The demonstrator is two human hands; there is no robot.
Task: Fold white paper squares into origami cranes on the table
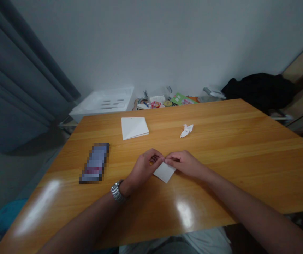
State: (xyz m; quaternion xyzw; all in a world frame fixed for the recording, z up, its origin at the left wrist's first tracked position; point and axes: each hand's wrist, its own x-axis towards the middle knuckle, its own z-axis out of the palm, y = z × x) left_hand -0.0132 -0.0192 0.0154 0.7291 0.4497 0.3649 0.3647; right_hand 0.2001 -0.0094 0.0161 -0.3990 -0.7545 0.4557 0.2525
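Lying near the middle of the tabletop [233, 158], a small folded paper [164, 173] is pinched at its far edge by both hands. The left hand [143, 169] is curled over the paper's left corner and the right hand [185, 164] over its right corner, with the fingertips of the two almost meeting above it. The near point of the paper is left uncovered between the wrists; the far part is hidden under the fingers. A metal watch [117, 192] is worn on the left wrist.

To the left of the hands, well apart from them, a dark flat phone [95, 163] is laid on the wood; its face is blurred. Beyond the hands, a stack of white sheets [134, 127] is placed to the left, and a small folded paper bird [186, 130] to the right. Nothing is set between these and the hands.

Past the far edge of the tabletop, a white plastic box [104, 102], a scatter of small coloured items [167, 100] and a black bundle of cloth [257, 90] are seen against the wall. A grey curtain [13, 88] is hung at the left.
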